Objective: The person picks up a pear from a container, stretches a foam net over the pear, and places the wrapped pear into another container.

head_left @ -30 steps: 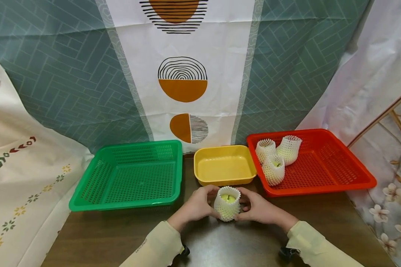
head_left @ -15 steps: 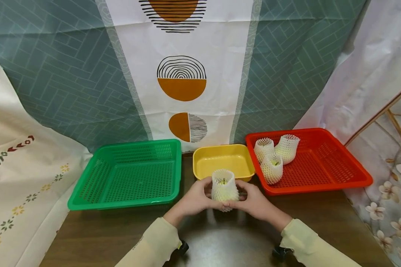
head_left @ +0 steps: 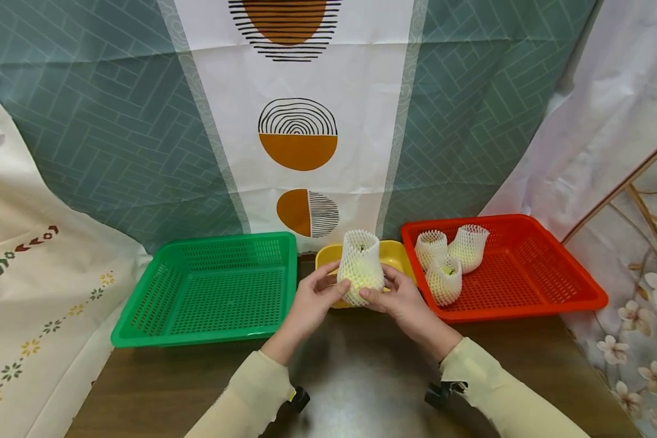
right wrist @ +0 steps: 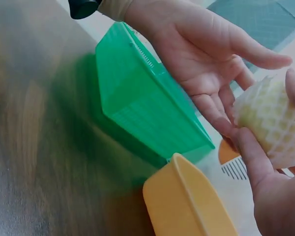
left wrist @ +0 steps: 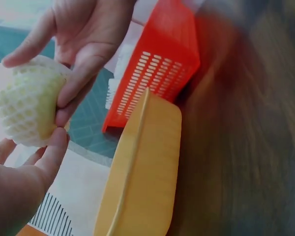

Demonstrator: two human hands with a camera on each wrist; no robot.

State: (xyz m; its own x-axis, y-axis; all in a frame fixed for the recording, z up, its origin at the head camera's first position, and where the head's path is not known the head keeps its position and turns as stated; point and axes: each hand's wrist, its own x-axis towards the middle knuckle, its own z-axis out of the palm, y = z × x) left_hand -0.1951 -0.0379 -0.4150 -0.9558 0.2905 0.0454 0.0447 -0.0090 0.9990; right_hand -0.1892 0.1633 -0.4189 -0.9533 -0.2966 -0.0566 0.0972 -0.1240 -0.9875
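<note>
Both hands hold a pale yellow-green fruit in a white foam net (head_left: 360,271), raised over the near side of a yellow tray (head_left: 396,258). My left hand (head_left: 311,301) grips its left side and my right hand (head_left: 405,301) its right, thumbs on the near face. A dark stem shows down inside the net's open top. In the left wrist view the fingertips of the left hand (left wrist: 27,187) lie against the netted fruit (left wrist: 29,105) from below. The right wrist view has the right hand (right wrist: 280,196) close around the same fruit (right wrist: 273,115).
Left of the yellow tray is a green basket (head_left: 197,334) with nothing in it. A red basket (head_left: 525,310) stands to the right, with netted fruits (head_left: 445,283) grouped at its left end. Patterned cloth (head_left: 328,79) hangs behind. The brown table (head_left: 356,377) runs in front.
The hands have lifted the netted fruit from the table in front of the yellow tray, up and away from the body. The net's top now stands taller above the fruit.
</note>
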